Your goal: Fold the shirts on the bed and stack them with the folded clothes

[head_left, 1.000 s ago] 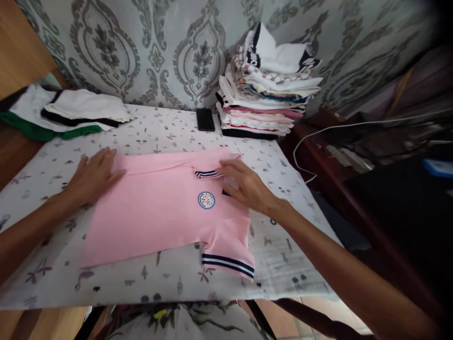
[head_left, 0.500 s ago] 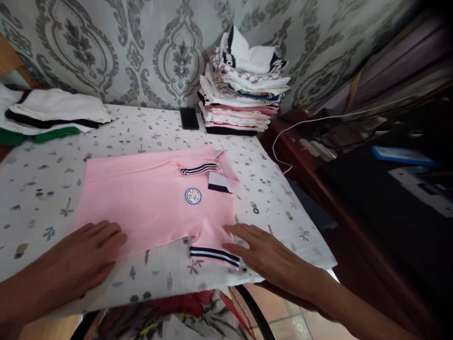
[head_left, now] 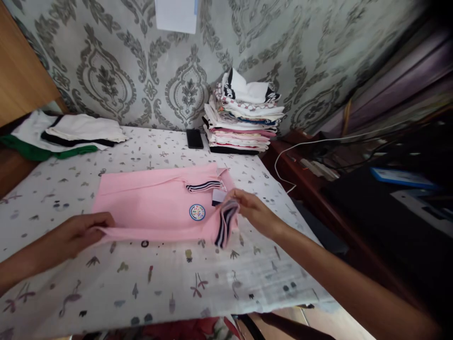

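Note:
A pink polo shirt (head_left: 155,205) with a round badge and striped collar lies on the patterned white tablecloth (head_left: 170,283). My left hand (head_left: 79,232) is closed on the shirt's near edge at its left end, lifting it slightly. My right hand (head_left: 249,208) pinches the striped-cuff sleeve at the right end and holds it raised and folded in over the shirt.
A tall stack of folded clothes (head_left: 244,115) stands at the back against the wallpapered wall, with a black phone (head_left: 194,138) beside it. Folded white, black and green garments (head_left: 67,134) lie at the back left. A dark side table with a white cable (head_left: 304,141) is on the right.
Both hands have gone from resting flat at the shirt's near edge to gripping it. The near edge and sleeve are lifted and carried away from me over the shirt.

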{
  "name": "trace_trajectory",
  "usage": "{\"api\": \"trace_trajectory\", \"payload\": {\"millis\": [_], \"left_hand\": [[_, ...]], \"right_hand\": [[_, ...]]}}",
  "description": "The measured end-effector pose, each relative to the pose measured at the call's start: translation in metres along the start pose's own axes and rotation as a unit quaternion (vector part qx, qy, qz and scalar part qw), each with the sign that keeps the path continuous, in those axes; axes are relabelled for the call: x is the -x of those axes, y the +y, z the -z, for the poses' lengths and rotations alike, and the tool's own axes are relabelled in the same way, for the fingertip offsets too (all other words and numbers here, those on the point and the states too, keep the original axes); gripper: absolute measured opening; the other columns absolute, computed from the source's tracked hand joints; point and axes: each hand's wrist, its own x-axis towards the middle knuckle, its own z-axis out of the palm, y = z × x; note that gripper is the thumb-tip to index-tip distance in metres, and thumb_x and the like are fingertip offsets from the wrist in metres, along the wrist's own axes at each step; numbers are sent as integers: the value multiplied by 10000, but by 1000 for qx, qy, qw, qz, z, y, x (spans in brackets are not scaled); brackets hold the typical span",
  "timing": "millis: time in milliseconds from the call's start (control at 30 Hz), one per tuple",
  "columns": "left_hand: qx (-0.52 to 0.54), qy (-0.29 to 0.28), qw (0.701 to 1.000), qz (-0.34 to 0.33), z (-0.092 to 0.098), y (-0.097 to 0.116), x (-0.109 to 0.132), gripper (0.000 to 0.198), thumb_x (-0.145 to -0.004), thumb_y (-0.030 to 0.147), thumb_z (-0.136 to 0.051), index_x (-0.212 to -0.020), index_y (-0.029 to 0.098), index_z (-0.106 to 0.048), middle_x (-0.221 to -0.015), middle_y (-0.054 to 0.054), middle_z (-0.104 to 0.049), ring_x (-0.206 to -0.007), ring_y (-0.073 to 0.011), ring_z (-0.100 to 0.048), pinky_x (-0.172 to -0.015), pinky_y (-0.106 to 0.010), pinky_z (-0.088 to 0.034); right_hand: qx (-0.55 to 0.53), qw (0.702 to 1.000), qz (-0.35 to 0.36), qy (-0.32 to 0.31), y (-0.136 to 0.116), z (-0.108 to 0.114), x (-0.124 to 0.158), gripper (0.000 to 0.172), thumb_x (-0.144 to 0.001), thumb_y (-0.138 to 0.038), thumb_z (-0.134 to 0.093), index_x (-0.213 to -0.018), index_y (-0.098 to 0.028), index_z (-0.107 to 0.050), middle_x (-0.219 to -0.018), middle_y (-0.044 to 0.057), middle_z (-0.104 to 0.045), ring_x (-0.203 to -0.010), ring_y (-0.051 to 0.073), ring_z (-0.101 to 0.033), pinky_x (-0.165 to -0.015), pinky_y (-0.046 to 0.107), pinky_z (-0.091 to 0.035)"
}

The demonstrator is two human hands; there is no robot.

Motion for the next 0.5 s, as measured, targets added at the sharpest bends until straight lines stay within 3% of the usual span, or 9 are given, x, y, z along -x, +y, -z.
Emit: {"api": "trace_trajectory", "payload": {"millis": [67,200,333,500], "left_hand": [[70,-61,995,29,15,1,-14,350,-846,518,-453,-857,243,-670,-820,10,-663,-761,-198,-603,-673,-246,-472],[115,-51,989,71,27,-9,-26,362,-798,543,-557,-950,243,-690,-992,-24,-693,-968,-260,-625,-773,-287,-501],[127,-36,987,96,19,-17,-22,383,-749,560,-615,-995,275,-684,-1087,-9,-699,-1034,-268,-620,-826,-304,-501],[178,6,972,150,14,-19,-17,458,-742,613,-539,-1043,277,-616,-952,3,-674,-801,-230,-624,-637,-263,-471]], "right_hand": [[-91,990,-82,76,-2,-1,-30,135,-876,-321,-598,-819,-208,-550,-794,41,-702,-690,159,-673,-716,326,-557],[-140,961,-193,143,1,-6,-60,60,-870,-235,-568,-829,-196,-546,-705,29,-669,-605,137,-646,-649,292,-538],[-48,975,-166,141,6,-8,-60,179,-794,-302,-663,-907,-215,-554,-671,-7,-634,-578,146,-604,-564,287,-507],[204,969,-79,116,8,-7,-52,511,-676,-142,-589,-1178,-222,-532,-634,-61,-593,-547,140,-537,-499,251,-399]]}}
